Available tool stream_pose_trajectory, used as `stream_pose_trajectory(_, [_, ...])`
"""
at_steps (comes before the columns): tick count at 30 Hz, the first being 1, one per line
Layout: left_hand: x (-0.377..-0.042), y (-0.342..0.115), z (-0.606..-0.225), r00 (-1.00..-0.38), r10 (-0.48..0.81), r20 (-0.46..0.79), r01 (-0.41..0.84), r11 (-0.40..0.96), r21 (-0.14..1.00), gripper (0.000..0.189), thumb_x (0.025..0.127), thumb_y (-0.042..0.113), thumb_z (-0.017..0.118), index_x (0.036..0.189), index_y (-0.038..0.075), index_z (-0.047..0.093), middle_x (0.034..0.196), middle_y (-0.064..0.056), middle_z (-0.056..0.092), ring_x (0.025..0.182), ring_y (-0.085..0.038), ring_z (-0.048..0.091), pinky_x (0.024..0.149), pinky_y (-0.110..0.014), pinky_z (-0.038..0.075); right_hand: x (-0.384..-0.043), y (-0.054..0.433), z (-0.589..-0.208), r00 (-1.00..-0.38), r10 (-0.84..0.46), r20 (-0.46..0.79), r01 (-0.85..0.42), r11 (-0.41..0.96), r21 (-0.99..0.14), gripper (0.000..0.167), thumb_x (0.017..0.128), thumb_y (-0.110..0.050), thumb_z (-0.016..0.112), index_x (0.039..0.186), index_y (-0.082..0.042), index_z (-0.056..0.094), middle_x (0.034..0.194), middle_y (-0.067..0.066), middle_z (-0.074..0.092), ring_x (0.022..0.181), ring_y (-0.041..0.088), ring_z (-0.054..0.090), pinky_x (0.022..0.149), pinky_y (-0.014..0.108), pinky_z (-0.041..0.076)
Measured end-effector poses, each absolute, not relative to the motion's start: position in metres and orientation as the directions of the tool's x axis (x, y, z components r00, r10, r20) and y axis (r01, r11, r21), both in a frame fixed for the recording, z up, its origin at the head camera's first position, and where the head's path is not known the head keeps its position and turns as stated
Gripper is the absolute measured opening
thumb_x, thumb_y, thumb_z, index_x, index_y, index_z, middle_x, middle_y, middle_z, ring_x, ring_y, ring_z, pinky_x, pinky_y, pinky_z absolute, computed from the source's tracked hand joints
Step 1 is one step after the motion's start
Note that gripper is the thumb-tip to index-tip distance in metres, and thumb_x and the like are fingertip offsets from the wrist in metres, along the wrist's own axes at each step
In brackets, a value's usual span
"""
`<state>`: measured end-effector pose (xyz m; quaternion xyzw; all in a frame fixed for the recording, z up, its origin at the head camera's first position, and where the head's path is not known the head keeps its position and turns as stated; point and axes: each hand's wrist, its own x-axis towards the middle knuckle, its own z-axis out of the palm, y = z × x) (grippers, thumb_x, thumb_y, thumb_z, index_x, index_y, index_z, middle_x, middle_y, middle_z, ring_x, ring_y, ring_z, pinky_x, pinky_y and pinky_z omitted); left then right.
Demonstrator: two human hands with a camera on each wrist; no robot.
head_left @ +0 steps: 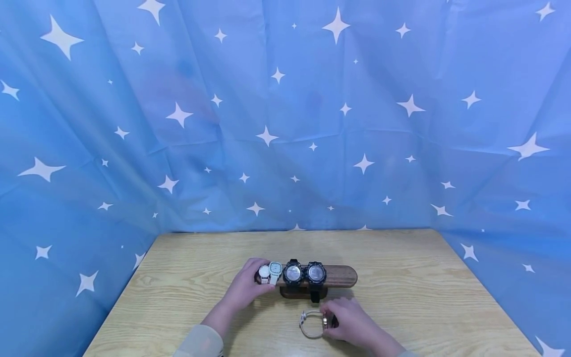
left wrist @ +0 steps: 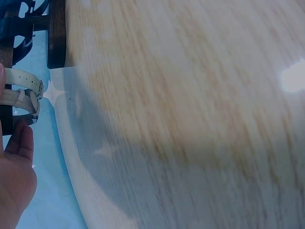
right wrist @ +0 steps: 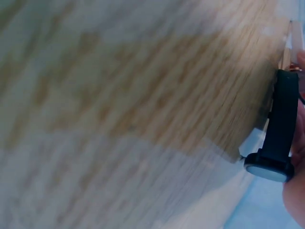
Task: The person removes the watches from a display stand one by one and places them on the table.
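Note:
A dark wooden watch stand (head_left: pixel 341 276) holds a row of watches. My left hand (head_left: pixel 244 287) grips its left end, thumb in front near the pale straps of a round white-faced watch (head_left: pixel 264 271) and a square pale watch (head_left: pixel 275 268). Two black digital watches (head_left: pixel 293 272) sit to their right. In the left wrist view, my left fingertips touch the bar's end beside the pale straps (left wrist: pixel 21 78). In front of the stand, my right hand (head_left: pixel 350 320) pinches a white-strapped watch (head_left: pixel 312 337) by its gold case. A black-strapped watch (right wrist: pixel 283 114) lies against the right hand, mostly hidden in the head view.
The stand's base (head_left: pixel 292 293) rests on a light wood-grain table (head_left: pixel 410 277). Behind and beside the table hangs a blue cloth (head_left: pixel 303 188) with white stars. A black strap end (head_left: pixel 315 296) hangs down in front of the base.

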<state>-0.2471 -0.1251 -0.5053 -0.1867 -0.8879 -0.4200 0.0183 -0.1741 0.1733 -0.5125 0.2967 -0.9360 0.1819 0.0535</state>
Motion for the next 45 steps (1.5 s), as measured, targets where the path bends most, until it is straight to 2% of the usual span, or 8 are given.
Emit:
stream_pose_trajectory(7, [-0.248,-0.125,-0.506,-0.930,0.311,0.196,0.348,0.573,0.742,0.066,0.074,0.031,0.079,0.132,0.015,0.051,0.130,0.002,0.047,0.107,-0.018,0.052,0.088,-0.037,0.045,-0.175,0.175,-0.509,-0.804,-0.543,0.242,-0.594,0.739,-0.316,0.040,0.068,-0.038,0.079,0.099,-0.017,0.065,0.085,-0.019,0.059,0.081,0.005,0.049,0.074,0.033,0.037])
stream_pose_trajectory(12, [-0.247,-0.124,-0.507,-0.933,0.305,0.191,0.339,0.571,0.747,0.065,0.074,0.028,0.079,0.131,0.016,0.051,0.130,0.002,0.047,0.107,-0.019,0.052,0.088,-0.037,0.044,-0.176,0.177,-0.507,-0.804,-0.535,0.261,-0.595,0.718,-0.361,0.040,0.069,-0.034,0.080,0.100,-0.014,0.064,0.083,-0.019,0.059,0.084,0.007,0.051,0.078,0.039,0.038])
stream_pose_trajectory(20, [-0.248,-0.124,-0.508,-0.933,0.306,0.191,0.340,0.574,0.745,0.065,0.074,0.028,0.079,0.131,0.015,0.051,0.130,0.001,0.047,0.107,-0.019,0.052,0.089,-0.038,0.044,-0.179,0.179,-0.492,-0.861,-0.472,0.191,-0.505,0.746,-0.433,0.040,0.073,-0.035,0.078,0.104,-0.013,0.064,0.087,-0.013,0.061,0.084,0.010,0.052,0.075,0.038,0.039])
stream_pose_trajectory(26, [-0.247,-0.124,-0.507,-0.933,0.307,0.190,0.340,0.572,0.747,0.064,0.075,0.027,0.079,0.131,0.014,0.051,0.129,0.001,0.047,0.107,-0.020,0.052,0.087,-0.039,0.045,-0.182,0.179,-0.479,-0.875,-0.431,0.221,-0.484,0.756,-0.440,0.046,0.074,-0.035,0.077,0.109,-0.009,0.063,0.091,-0.006,0.063,0.085,0.011,0.052,0.078,0.039,0.044])
stream_pose_trajectory(40, [-0.247,-0.124,-0.505,-0.937,0.300,0.181,0.330,0.581,0.744,0.063,0.074,0.030,0.079,0.130,0.017,0.052,0.128,0.001,0.048,0.105,-0.018,0.052,0.086,-0.037,0.045,-0.190,0.176,-0.471,-0.904,-0.357,0.233,-0.427,0.761,-0.488,0.046,0.073,-0.032,0.078,0.111,-0.011,0.063,0.092,-0.007,0.059,0.091,0.016,0.052,0.080,0.042,0.045])
stream_pose_trajectory(45, [-0.247,-0.125,-0.505,-0.935,0.305,0.178,0.329,0.565,0.757,0.063,0.075,0.030,0.078,0.131,0.017,0.052,0.128,0.002,0.047,0.103,-0.016,0.053,0.084,-0.035,0.046,-0.193,0.176,-0.468,-0.905,-0.334,0.264,-0.424,0.764,-0.485,0.044,0.072,-0.030,0.079,0.109,-0.011,0.063,0.090,-0.009,0.058,0.090,0.015,0.052,0.077,0.039,0.046])
